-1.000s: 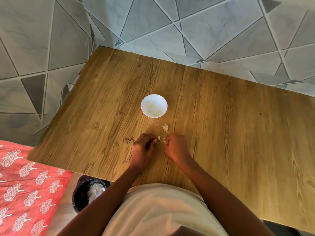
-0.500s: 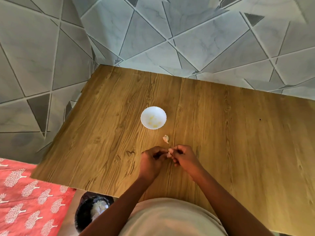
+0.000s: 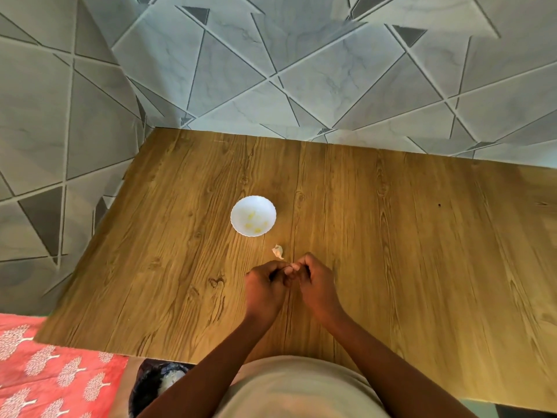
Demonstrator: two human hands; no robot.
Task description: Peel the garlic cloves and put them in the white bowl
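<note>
Two walls meet behind your table [image 3: 391, 236], both covered in grey marbled tiles cut into triangles with pale grout lines. The tabletop is wood-grain laminate in a warm yellow-brown, with long streaks and a few dark knots, and its far left corner fits into the corner of the walls. To your lower left lies a red cloth [image 3: 45, 372] printed with small white trees, and beside it, below the table edge, sits a dark bin [image 3: 153, 387] with something pale inside.

Your left hand [image 3: 265, 285] and right hand [image 3: 316, 282] are brought together over the table, fingertips meeting. Both are curled tight, and between the thumbs and fingertips you pinch a small pale piece, the garlic clove [image 3: 293, 268] you are working on; it is mostly hidden, so you cannot tell how much skin is left on it. Whether the hands touch the tabletop cannot be told.

Just beyond your fingers lies another garlic piece [image 3: 278, 251], whitish and papery, curved to a point, resting alone on the wood. Further on, near it but apart, stands the white bowl [image 3: 241, 206], round with a faintly scalloped rim, smooth and glossy. Several small yellowish peeled cloves [image 3: 254, 226] lie in its bottom.
</note>
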